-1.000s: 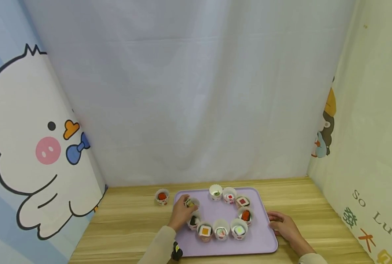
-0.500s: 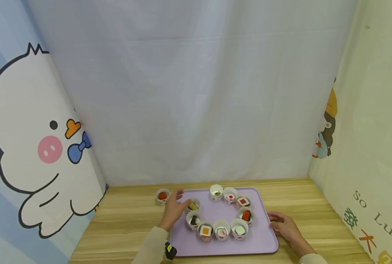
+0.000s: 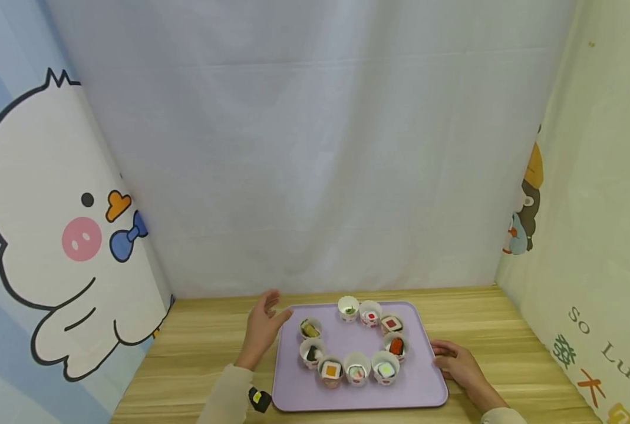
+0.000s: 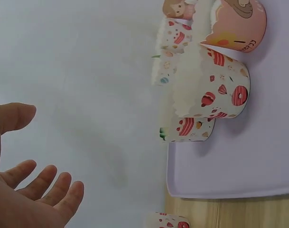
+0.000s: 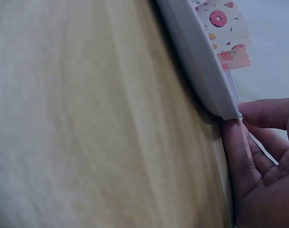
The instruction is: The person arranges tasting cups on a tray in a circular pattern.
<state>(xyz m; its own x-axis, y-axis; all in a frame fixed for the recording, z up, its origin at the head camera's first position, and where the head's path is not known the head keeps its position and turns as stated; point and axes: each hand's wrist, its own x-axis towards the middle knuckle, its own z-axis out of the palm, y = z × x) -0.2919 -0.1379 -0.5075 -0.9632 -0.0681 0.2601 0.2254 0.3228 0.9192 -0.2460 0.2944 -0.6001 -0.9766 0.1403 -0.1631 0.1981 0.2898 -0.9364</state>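
Observation:
My left hand (image 3: pixel 261 330) is raised over the table just left of the purple tray (image 3: pixel 415 383), fingers spread and holding nothing. In the left wrist view the same hand (image 4: pixel 35 185) is apart from the patterned paper cups (image 4: pixel 215 85). On the tray, several paper cups holding sushi-like pieces stand in a ring. Nearest the left hand is a cup with a yellow-green piece (image 3: pixel 310 328). My right hand (image 3: pixel 459 366) holds the tray's right edge; in the right wrist view its thumb and a finger pinch the rim (image 5: pixel 220 80).
Another paper cup (image 4: pixel 169 221) stands on the wooden table off the tray; in the head view my left hand hides it. A pale curtain (image 3: pixel 315 176) closes the back, and printed cloths hang left (image 3: pixel 33 235) and right (image 3: pixel 585 235).
My left hand has let go of the cup with the yellow-green piece and moved left, past the tray's edge, fingers opening. The right hand stays at the tray's right edge.

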